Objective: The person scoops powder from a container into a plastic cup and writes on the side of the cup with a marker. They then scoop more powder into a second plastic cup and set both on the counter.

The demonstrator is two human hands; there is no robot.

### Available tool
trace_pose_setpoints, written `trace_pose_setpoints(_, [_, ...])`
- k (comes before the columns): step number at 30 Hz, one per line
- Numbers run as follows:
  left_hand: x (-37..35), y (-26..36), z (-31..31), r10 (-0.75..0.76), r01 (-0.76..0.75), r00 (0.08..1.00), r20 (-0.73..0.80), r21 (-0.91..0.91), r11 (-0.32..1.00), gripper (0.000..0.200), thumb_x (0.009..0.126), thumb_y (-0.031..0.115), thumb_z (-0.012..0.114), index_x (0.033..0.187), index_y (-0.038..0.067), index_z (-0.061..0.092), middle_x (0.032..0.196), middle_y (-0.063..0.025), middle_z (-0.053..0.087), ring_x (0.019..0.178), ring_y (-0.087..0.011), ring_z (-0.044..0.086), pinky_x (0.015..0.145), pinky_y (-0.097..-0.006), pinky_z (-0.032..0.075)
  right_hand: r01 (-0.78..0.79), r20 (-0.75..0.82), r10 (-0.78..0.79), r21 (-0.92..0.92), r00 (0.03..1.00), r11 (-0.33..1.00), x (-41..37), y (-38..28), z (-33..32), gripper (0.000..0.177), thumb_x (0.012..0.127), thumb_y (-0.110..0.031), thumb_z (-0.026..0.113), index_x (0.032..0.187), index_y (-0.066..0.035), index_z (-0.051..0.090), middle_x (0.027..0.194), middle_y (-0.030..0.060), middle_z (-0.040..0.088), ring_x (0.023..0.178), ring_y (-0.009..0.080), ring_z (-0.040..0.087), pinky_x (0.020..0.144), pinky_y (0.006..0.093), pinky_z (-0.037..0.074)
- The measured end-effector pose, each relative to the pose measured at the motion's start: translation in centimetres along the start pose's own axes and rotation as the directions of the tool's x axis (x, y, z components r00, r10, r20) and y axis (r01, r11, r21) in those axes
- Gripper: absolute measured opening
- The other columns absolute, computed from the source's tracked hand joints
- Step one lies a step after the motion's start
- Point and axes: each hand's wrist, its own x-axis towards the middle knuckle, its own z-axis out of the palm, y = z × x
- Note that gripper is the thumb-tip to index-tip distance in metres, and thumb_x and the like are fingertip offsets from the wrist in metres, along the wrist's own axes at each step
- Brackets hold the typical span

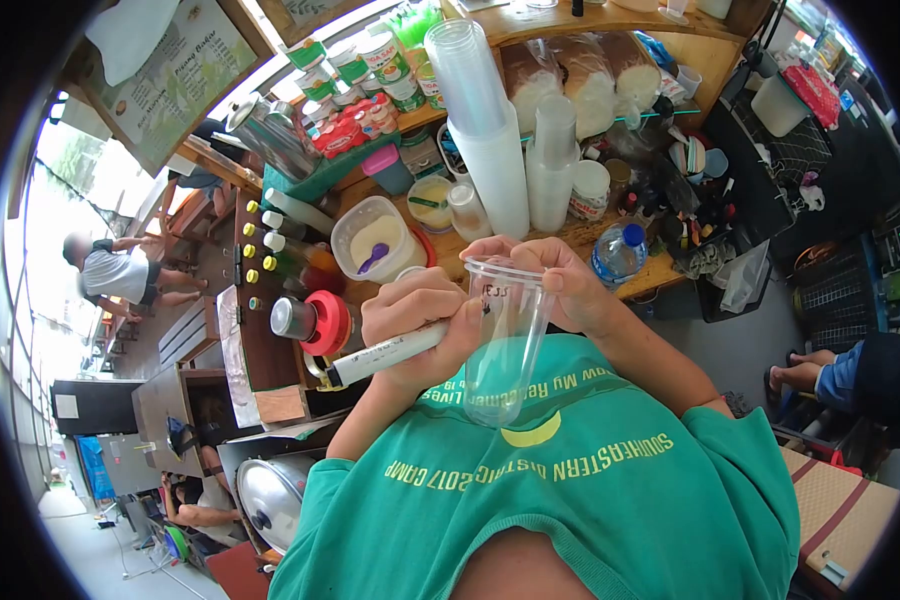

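Note:
My right hand (572,282) grips the rim of a clear plastic cup (505,370), which hangs in front of my chest with its base down. Dark handwritten marks show on the cup's side just below the rim. My left hand (420,318) is closed around a white marker pen (390,355). The pen's dark end points down and left; its other end is hidden in my fingers, close against the cup. Behind my hands rise tall stacks of plastic cups (488,170).
A tub of white powder with a purple scoop (373,257) stands on the wooden counter beside several bottles and a red-lidded jar (328,322). To the right are a blue-capped water bottle (620,252) and a person's legs (815,375). A silver pot lid (270,500) lies lower left.

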Motion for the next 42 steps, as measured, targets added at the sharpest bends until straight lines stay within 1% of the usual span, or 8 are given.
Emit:
trace_pose_setpoints(13, [0.2,0.5,0.3,0.025,-0.025,1.000,0.006,0.053,0.998,0.018,0.078,0.000,0.079,0.074,0.004,0.062,0.061,-0.0045,0.059,0.048,-0.0162,0.051,0.047,-0.0283,0.039,0.001,0.014,-0.001,-0.007,1.000,1.000,-0.3,-0.1,0.1,0.049,0.083,-0.052,0.081,0.071,-0.011,0.057,0.145,0.0180,0.052,0.124,0.0213,0.060,0.110,0.0418,0.045])
trace_pose_setpoints(15, [0.5,0.7,-0.2,0.061,-0.065,0.986,0.152,0.018,0.998,0.016,0.083,-0.004,0.073,0.078,-0.001,0.058,0.066,-0.0104,0.065,0.053,-0.0155,0.056,0.050,-0.0290,0.043,0.005,-0.001,-0.005,-0.010,1.000,1.000,-0.5,0.2,0.0,0.049,0.083,-0.051,0.081,0.071,-0.011,0.057,0.145,0.0178,0.052,0.123,0.0214,0.061,0.110,0.0420,0.045])
trace_pose_setpoints(18, [0.4,1.2,-0.4,-0.011,0.002,0.994,0.113,0.072,0.997,0.016,0.082,-0.004,0.073,0.076,-0.001,0.058,0.065,-0.0100,0.065,0.053,-0.0158,0.057,0.050,-0.0290,0.044,0.007,-0.014,-0.007,-0.011,1.000,1.000,-0.7,0.1,0.1,0.049,0.083,-0.051,0.081,0.071,-0.011,0.056,0.145,0.0175,0.052,0.122,0.0216,0.061,0.109,0.0422,0.046])
trace_pose_setpoints(21, [0.7,0.9,0.7,0.046,-0.045,0.997,0.054,-0.005,0.999,0.018,0.077,-0.001,0.079,0.075,0.005,0.061,0.060,-0.0047,0.059,0.048,-0.0160,0.052,0.046,-0.0289,0.038,0.013,-0.006,-0.013,-0.009,1.000,1.000,-0.7,0.0,0.4,0.049,0.083,-0.052,0.081,0.071,-0.011,0.056,0.145,0.0172,0.052,0.121,0.0219,0.062,0.109,0.0422,0.047])
trace_pose_setpoints(24, [0.6,0.9,0.7,0.022,-0.026,0.998,0.066,0.069,0.997,0.019,0.077,0.000,0.080,0.075,0.005,0.062,0.060,-0.0044,0.059,0.047,-0.0164,0.051,0.046,-0.0290,0.038,0.009,-0.009,-0.009,-0.008,1.000,1.000,-0.9,0.1,0.3,0.049,0.084,-0.052,0.080,0.072,-0.011,0.056,0.145,0.0170,0.052,0.121,0.0220,0.062,0.109,0.0425,0.047])
trace_pose_setpoints(32, [0.4,1.3,0.7,0.000,-0.005,0.996,0.084,0.063,0.998,0.018,0.075,0.000,0.080,0.074,0.006,0.063,0.061,-0.0035,0.059,0.048,-0.0167,0.053,0.046,-0.0286,0.039,0.007,-0.024,-0.008,-0.015,1.000,1.000,-1.2,0.3,0.1,0.049,0.085,-0.053,0.081,0.077,-0.008,0.062,0.144,0.0171,0.053,0.124,0.0221,0.061,0.110,0.0428,0.047])
trace_pose_setpoints(37, [0.4,1.2,1.1,0.020,-0.021,0.998,0.064,0.028,0.999,0.018,0.074,0.000,0.081,0.073,0.006,0.064,0.062,-0.0033,0.060,0.049,-0.0163,0.054,0.046,-0.0286,0.040,0.030,-0.037,-0.031,-0.037,0.999,0.999,-1.3,0.3,0.4,0.055,0.085,-0.056,0.079,0.089,-0.002,0.072,0.144,0.0176,0.053,0.125,0.0219,0.061,0.110,0.0414,0.047])
trace_pose_setpoints(42, [0.3,1.1,1.1,0.024,-0.029,0.995,0.097,0.041,0.999,0.018,0.073,0.002,0.082,0.073,0.007,0.064,0.063,-0.0028,0.062,0.050,-0.0156,0.056,0.047,-0.0289,0.041,0.021,-0.015,-0.021,-0.036,1.000,0.999,-1.5,0.3,-0.2,0.054,0.085,-0.054,0.080,0.092,-0.001,0.072,0.145,0.0180,0.053,0.126,0.0221,0.060,0.111,0.0414,0.046])
